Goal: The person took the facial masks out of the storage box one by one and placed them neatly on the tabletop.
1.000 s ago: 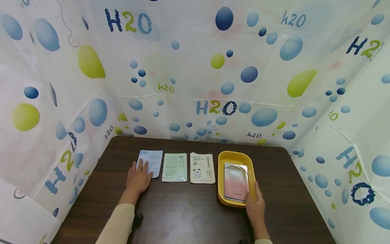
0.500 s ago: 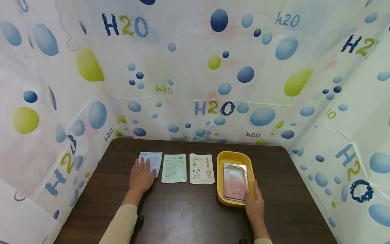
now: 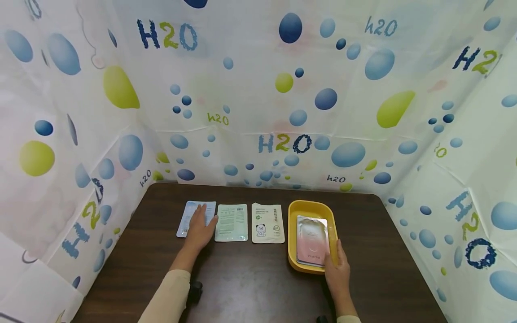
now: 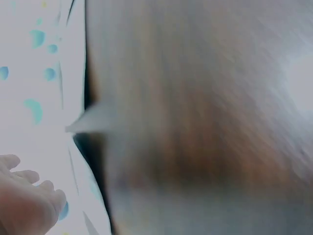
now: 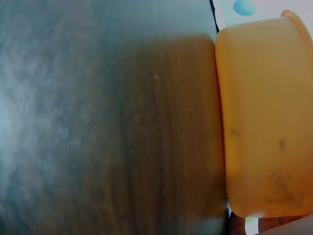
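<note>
Three flat sachets lie in a row on the dark wooden table: a pale blue one, a pale green one and a cream one with a bear print. My left hand is over the right part of the blue sachet, fingers extended and covering some of it, its thumb near the green sachet's edge. To the right stands a yellow plastic basket with a pink and silver sachet on top inside. My right hand grips the basket's right rim, thumb on the inner side, fingers outside.
The brown table ends at a white curtain with blue and green dots, hanging behind and at both sides. In the right wrist view the basket's outer wall fills the right side.
My left hand has slid right across the blue sachet, uncovering its left part and barcode. My right hand keeps hold of the basket in the same place.
</note>
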The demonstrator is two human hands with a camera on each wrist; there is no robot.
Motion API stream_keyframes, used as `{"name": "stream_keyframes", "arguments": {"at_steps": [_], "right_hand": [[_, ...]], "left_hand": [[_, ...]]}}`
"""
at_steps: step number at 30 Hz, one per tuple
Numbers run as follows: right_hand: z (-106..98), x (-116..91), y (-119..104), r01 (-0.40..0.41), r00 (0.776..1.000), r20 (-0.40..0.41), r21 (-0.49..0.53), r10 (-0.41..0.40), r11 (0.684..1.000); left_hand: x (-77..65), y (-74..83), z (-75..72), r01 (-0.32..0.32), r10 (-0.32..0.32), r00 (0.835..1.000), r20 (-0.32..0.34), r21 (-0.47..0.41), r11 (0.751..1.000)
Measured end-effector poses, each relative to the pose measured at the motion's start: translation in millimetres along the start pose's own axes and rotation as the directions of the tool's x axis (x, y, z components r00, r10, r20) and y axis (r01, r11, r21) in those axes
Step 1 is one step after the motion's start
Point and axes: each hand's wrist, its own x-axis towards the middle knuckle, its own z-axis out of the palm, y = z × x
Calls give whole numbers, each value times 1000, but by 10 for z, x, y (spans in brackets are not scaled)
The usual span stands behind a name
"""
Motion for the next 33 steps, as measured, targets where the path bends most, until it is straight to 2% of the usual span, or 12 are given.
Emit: {"name": "stream_keyframes", "arguments": {"at_steps": [7,11,15,18,23,26,33], "right_hand": [[-3,-17,-14,-18,1000,-1,-3,18,1000],[-7,-28,-27,-27,1000,1,1,27,1000],[-9,-28,-26,-17,1000,-4,4,17,1000],[-6,-22,-22,-14,1000,1,6,14,1000],[-13,-9,-15,-21,1000,7,7,20,1000],[-12,-4,-18,-21,1000,5,1,21,1000],[-17,-6,-23,-35,999,15,-7,35,999]], "left_hand": [[-2,308,108,9,-9,1000,5,-153,988],[-36,475,220,7,-6,1000,7,-265,964],[-73,700,307,-27,33,999,8,-417,908],[-117,894,347,-47,63,998,13,-522,852],[-190,1174,470,-77,107,994,11,-622,779],[-228,1287,559,-86,139,990,30,-656,750],[-278,1505,749,-40,181,976,119,-723,690]]}}
